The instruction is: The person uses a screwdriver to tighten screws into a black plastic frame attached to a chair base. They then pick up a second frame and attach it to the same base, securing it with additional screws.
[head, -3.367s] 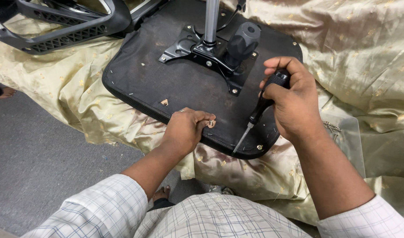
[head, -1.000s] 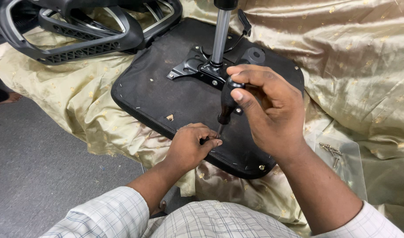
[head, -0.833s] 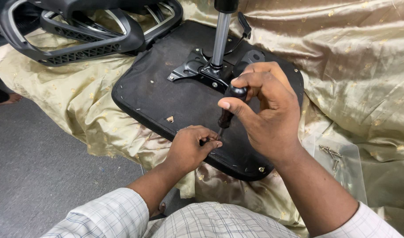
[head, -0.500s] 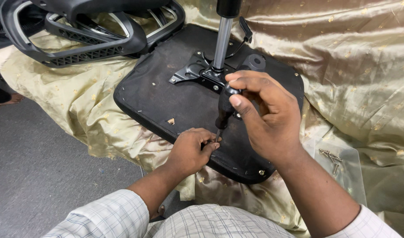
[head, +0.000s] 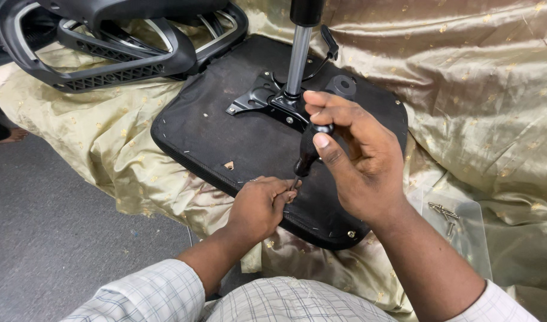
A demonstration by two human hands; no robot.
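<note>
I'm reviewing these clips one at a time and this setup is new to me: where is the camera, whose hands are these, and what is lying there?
There is no machine here. The one picture comes from a camera worn on a person's head, looking down at their own two bare hands; the checked sleeves and lap at the bottom are theirs.

The right hand grips the black handle of a screwdriver, held nearly upright. The left hand pinches at its tip, on the near edge of a black seat pan lying underside up. The screw itself is too small to make out.

The seat pan rests on a gold cloth. A metal post rises from a black bracket at the pan's middle. Black chair parts lie at the upper left, and a clear tray with loose screws sits at the right.
</note>
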